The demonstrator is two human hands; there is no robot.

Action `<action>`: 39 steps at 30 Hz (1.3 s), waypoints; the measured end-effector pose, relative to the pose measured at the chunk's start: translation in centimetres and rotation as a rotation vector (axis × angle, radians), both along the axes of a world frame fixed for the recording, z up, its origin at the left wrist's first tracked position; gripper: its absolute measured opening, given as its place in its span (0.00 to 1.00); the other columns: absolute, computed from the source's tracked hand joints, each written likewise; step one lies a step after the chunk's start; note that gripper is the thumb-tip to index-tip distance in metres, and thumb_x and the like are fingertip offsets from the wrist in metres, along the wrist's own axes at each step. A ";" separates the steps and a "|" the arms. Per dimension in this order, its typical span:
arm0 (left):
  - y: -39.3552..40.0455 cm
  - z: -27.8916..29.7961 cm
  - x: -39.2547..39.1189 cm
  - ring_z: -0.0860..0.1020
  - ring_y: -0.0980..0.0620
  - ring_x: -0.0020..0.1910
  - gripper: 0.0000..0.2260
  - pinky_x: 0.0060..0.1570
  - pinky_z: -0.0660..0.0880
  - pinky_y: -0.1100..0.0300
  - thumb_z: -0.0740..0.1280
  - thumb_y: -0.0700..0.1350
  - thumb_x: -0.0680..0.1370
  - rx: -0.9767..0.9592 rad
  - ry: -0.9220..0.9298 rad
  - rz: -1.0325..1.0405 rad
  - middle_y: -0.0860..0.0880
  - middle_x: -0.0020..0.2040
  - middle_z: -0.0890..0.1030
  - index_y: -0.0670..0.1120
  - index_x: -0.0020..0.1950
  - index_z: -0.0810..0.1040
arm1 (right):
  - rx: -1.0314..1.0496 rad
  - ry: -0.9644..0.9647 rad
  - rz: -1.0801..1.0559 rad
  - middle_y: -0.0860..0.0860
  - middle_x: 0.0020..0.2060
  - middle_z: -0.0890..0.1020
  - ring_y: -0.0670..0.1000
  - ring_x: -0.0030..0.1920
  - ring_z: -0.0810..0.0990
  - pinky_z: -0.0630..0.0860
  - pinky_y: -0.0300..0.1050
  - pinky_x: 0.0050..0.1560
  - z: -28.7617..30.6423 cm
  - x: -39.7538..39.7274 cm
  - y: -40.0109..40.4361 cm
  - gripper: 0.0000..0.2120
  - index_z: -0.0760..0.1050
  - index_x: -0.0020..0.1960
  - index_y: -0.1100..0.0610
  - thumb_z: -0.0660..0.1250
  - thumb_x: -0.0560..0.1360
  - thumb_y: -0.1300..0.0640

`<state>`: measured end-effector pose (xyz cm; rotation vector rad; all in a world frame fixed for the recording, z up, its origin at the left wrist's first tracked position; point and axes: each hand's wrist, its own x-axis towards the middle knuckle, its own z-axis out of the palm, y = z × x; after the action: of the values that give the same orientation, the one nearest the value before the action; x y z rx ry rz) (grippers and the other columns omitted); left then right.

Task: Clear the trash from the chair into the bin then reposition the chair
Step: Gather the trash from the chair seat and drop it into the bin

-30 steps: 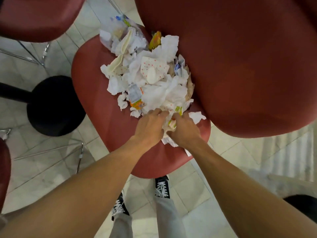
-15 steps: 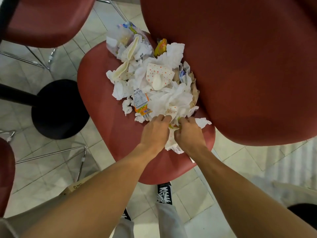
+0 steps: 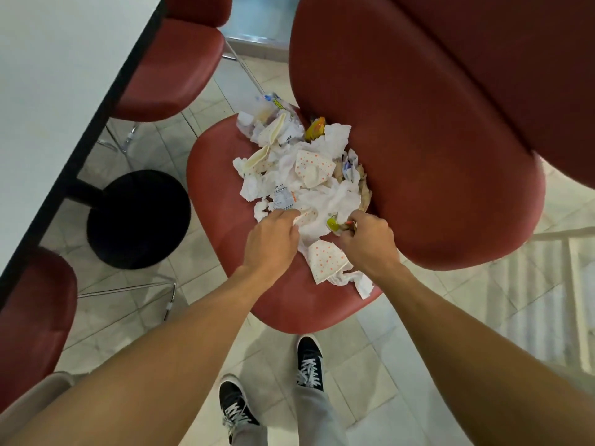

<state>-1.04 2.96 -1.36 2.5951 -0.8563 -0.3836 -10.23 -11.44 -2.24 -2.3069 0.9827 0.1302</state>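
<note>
A red chair stands in front of me, its seat heaped with trash: crumpled white tissues, dotted paper wrappers, a clear plastic bag and a yellow packet. My left hand grips white tissue at the near edge of the heap. Beside it, my right hand grips a yellow and orange wrapper together with tissue. A dotted wrapper lies flat on the seat between my wrists. No bin can be identified with certainty.
The chair's red backrest rises on the right. A white table with a dark edge stands left on a black round base. Other red chairs stand around it. My shoes are on the tiled floor.
My hands have spread apart, each pulling up a handful of trash; the dotted wrapper between them is now uncovered. The view has pulled back and shows the table.
</note>
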 end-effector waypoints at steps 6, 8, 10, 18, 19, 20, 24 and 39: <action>5.2 3.8 -0.5 0.79 0.42 0.47 0.10 0.45 0.76 0.46 0.63 0.42 0.77 -0.093 -0.018 0.103 0.45 0.48 0.80 0.46 0.57 0.79 | -0.019 -0.061 0.031 0.56 0.39 0.81 0.58 0.40 0.78 0.77 0.52 0.42 4.8 0.3 3.3 0.07 0.77 0.46 0.62 0.62 0.73 0.60; 7.6 4.7 -0.9 0.78 0.44 0.46 0.10 0.45 0.76 0.47 0.63 0.42 0.77 -0.119 -0.010 0.144 0.45 0.47 0.80 0.46 0.56 0.79 | -0.007 -0.071 0.041 0.56 0.39 0.82 0.57 0.40 0.78 0.77 0.52 0.42 5.9 0.4 5.2 0.07 0.78 0.46 0.61 0.62 0.73 0.60; 9.6 5.4 -1.4 0.78 0.45 0.47 0.11 0.46 0.75 0.51 0.63 0.42 0.77 -0.151 0.010 0.177 0.45 0.49 0.80 0.46 0.57 0.80 | 0.026 -0.074 0.045 0.55 0.39 0.82 0.57 0.40 0.79 0.78 0.50 0.42 6.6 0.4 7.0 0.06 0.78 0.46 0.59 0.63 0.72 0.59; 21.2 7.8 -3.6 0.79 0.47 0.49 0.14 0.49 0.77 0.50 0.65 0.42 0.76 -0.200 0.035 0.370 0.47 0.53 0.82 0.48 0.62 0.79 | 0.091 -0.077 0.187 0.50 0.36 0.78 0.53 0.40 0.76 0.70 0.42 0.40 9.5 1.1 17.6 0.06 0.79 0.48 0.57 0.65 0.74 0.58; 23.3 8.0 -3.9 0.79 0.47 0.50 0.14 0.49 0.77 0.50 0.65 0.42 0.76 -0.193 0.035 0.387 0.47 0.53 0.82 0.47 0.62 0.79 | 0.088 -0.080 0.217 0.49 0.35 0.77 0.52 0.39 0.75 0.68 0.41 0.40 9.6 1.3 19.5 0.05 0.79 0.46 0.57 0.65 0.74 0.58; 24.3 7.9 -4.2 0.78 0.47 0.51 0.15 0.50 0.77 0.49 0.65 0.43 0.77 -0.184 0.040 0.397 0.46 0.54 0.81 0.47 0.63 0.78 | 0.084 -0.086 0.226 0.49 0.34 0.77 0.53 0.38 0.76 0.67 0.41 0.38 9.6 1.3 20.4 0.04 0.78 0.44 0.58 0.65 0.73 0.58; 30.9 7.9 -5.5 0.78 0.49 0.53 0.15 0.51 0.77 0.52 0.66 0.44 0.78 -0.173 0.059 0.486 0.47 0.57 0.81 0.46 0.64 0.77 | 0.106 -0.065 0.286 0.52 0.36 0.80 0.57 0.40 0.77 0.68 0.44 0.38 9.8 1.4 26.4 0.04 0.75 0.40 0.56 0.64 0.72 0.57; 52.8 4.8 -10.7 0.80 0.45 0.48 0.12 0.47 0.78 0.52 0.66 0.44 0.76 -0.075 0.143 0.956 0.46 0.50 0.83 0.48 0.59 0.80 | 0.242 0.094 0.589 0.51 0.36 0.79 0.53 0.39 0.77 0.70 0.43 0.35 8.4 1.1 48.0 0.04 0.78 0.45 0.56 0.66 0.74 0.56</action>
<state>-11.70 55.77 3.45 2.5160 0.4360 -0.2302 -9.12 36.54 6.20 -2.3051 0.2794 0.5680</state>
